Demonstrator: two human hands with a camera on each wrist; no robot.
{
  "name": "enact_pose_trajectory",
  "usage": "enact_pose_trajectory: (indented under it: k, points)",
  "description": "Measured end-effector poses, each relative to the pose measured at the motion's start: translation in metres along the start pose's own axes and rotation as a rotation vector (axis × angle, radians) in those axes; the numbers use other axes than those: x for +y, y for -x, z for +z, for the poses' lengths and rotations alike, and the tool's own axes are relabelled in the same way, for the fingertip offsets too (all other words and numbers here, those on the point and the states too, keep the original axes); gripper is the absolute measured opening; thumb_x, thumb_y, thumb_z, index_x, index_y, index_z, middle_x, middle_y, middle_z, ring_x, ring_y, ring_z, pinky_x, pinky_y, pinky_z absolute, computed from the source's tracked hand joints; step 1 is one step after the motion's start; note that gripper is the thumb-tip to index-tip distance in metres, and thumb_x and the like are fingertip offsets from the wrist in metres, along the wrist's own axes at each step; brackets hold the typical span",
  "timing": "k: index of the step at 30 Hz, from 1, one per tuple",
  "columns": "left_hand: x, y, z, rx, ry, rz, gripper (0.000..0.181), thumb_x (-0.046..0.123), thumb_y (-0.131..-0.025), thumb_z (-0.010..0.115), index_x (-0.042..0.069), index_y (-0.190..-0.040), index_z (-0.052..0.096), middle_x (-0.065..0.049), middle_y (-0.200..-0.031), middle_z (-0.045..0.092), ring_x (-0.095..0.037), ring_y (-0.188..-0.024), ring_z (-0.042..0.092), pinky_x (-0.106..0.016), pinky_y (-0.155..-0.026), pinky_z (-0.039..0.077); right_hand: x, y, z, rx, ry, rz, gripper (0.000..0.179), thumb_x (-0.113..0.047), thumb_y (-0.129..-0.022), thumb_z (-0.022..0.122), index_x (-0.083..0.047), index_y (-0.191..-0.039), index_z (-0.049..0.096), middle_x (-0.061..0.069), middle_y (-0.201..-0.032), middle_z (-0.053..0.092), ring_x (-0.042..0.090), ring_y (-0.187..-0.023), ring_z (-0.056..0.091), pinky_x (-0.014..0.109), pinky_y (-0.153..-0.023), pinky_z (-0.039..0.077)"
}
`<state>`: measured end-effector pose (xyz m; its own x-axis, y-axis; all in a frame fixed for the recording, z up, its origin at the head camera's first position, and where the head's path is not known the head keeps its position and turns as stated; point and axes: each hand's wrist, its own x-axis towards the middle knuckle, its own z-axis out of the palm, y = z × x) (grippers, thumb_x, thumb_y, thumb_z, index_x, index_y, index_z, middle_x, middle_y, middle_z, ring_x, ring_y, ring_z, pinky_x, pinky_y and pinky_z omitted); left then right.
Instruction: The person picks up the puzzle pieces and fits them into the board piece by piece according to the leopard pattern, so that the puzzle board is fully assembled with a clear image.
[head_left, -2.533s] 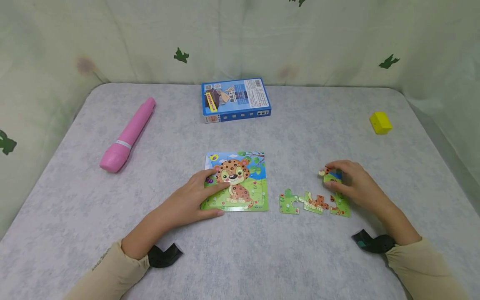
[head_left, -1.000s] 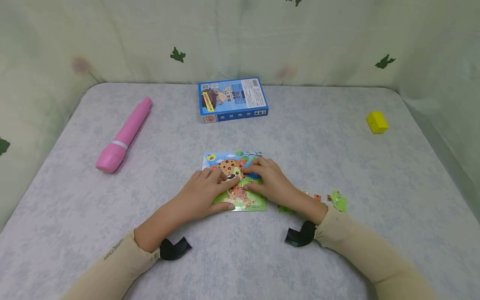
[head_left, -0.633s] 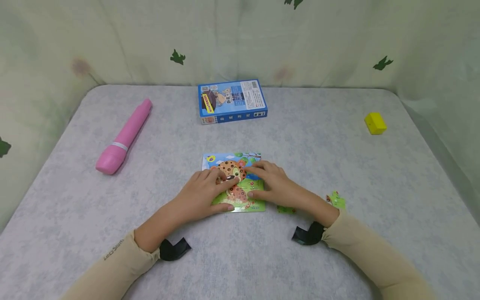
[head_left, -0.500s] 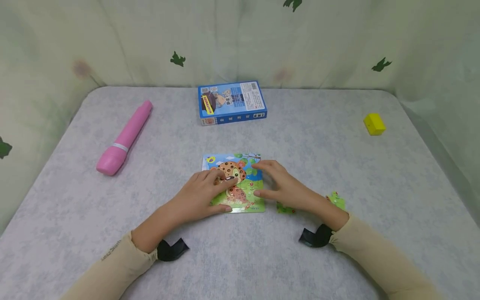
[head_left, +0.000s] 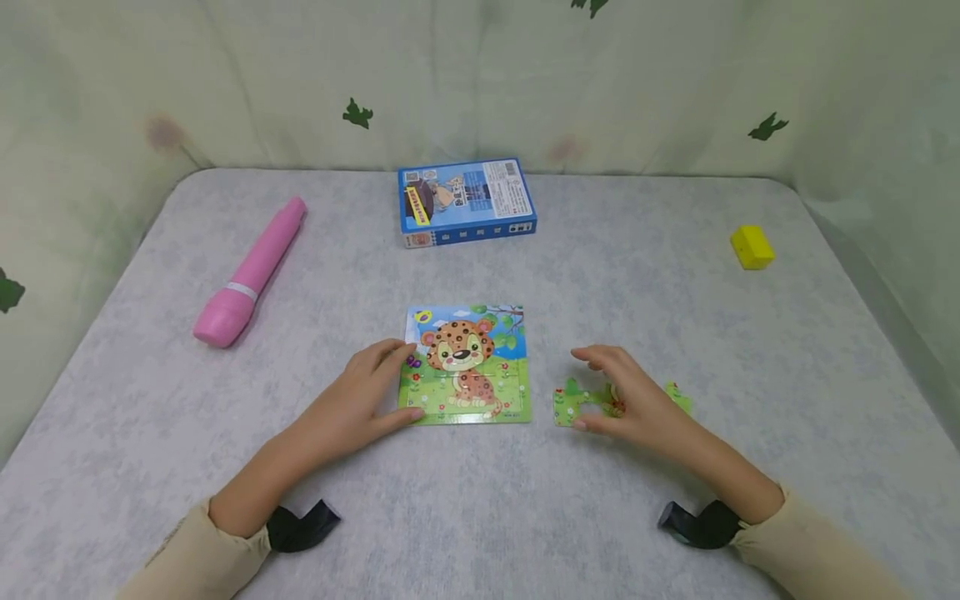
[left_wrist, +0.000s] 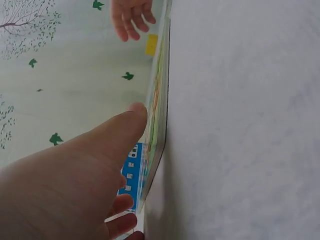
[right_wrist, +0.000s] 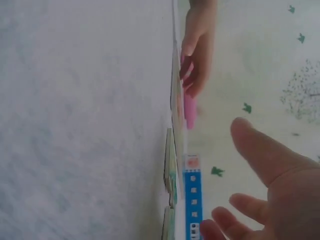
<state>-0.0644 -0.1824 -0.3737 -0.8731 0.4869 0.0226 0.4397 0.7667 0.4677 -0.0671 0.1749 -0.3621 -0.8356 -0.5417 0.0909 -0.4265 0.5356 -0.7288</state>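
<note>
Pink microphone-shaped object with white band at left, blue printed box, yellow block at right, bird-patterned curtain behind.

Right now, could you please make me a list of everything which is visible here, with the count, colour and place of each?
Leopard puzzle: one, multicoloured, middle of the table
Loose puzzle pieces: several, exact count hidden, mainly green, right of the puzzle
Box: one, blue, far middle
Microphone-shaped object: one, pink with pale band, left side
Block: one, yellow, far right
Table: one, mottled light grey, under everything
Backdrop: pale green with darker bird shapes, behind and beside the table
Left hand: one, at the puzzle's left edge
Right hand: one, partly covering the loose pieces
Sleeves: two, beige, on the forearms
Wrist attachments: two, black, one per wrist
</note>
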Motion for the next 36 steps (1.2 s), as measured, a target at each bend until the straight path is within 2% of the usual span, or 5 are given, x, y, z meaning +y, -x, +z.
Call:
enact_pose_trajectory:
  k: [4,9,19,30,36]
  points:
    - [-0.006,0.005,0.001,0.003,0.038,-0.011,0.077,0.05,-0.081,0.059,0.009,-0.14,0.029,-0.012,-0.136,0.031,-0.03,-0.124,0.026,-0.048,-0.098,0.026,0.007,0.007,0.001,-0.032,0.037,0.05,0.074,-0.035,-0.074,0.072,-0.01,-0.135,0.037,0.004,-0.129,0.038,0.018,-0.107,0.041,0.038,-0.083,0.04]
    - [-0.011,0.005,0.002,0.014,0.055,0.024,0.072,0.044,-0.083,0.06,0.009,-0.139,0.031,-0.01,-0.135,0.032,-0.029,-0.124,0.026,-0.048,-0.098,0.024,0.014,0.008,0.003,-0.07,0.096,0.073,0.071,-0.036,-0.077,0.07,-0.011,-0.135,0.037,0.005,-0.131,0.038,0.019,-0.117,0.036,0.039,-0.091,0.036]
    - [-0.013,0.006,0.001,0.022,0.03,0.043,0.072,0.043,-0.082,0.062,0.007,-0.138,0.034,-0.011,-0.135,0.033,-0.028,-0.123,0.028,-0.047,-0.097,0.026,0.017,0.009,0.007,-0.049,0.233,-0.058,0.058,-0.025,-0.078,0.071,-0.005,-0.128,0.05,0.002,-0.114,0.05,0.02,-0.107,0.041,0.04,-0.086,0.037]
    - [-0.018,0.007,0.0,-0.003,0.04,0.047,0.073,0.046,-0.083,0.059,0.01,-0.14,0.032,-0.008,-0.137,0.032,-0.026,-0.124,0.028,-0.046,-0.097,0.027,0.007,0.009,0.009,0.009,0.168,-0.039,0.058,-0.021,-0.076,0.073,-0.006,-0.127,0.049,-0.001,-0.115,0.05,0.015,-0.104,0.042,0.034,-0.079,0.043]
    - [-0.019,0.009,-0.002,-0.035,0.052,0.047,0.073,0.046,-0.084,0.057,0.011,-0.141,0.029,-0.007,-0.139,0.03,-0.027,-0.126,0.025,-0.047,-0.098,0.026,-0.01,-0.001,0.012,0.09,0.117,-0.154,0.058,-0.014,-0.073,0.075,-0.006,-0.125,0.049,0.001,-0.114,0.049,0.015,-0.101,0.045,0.035,-0.076,0.045]
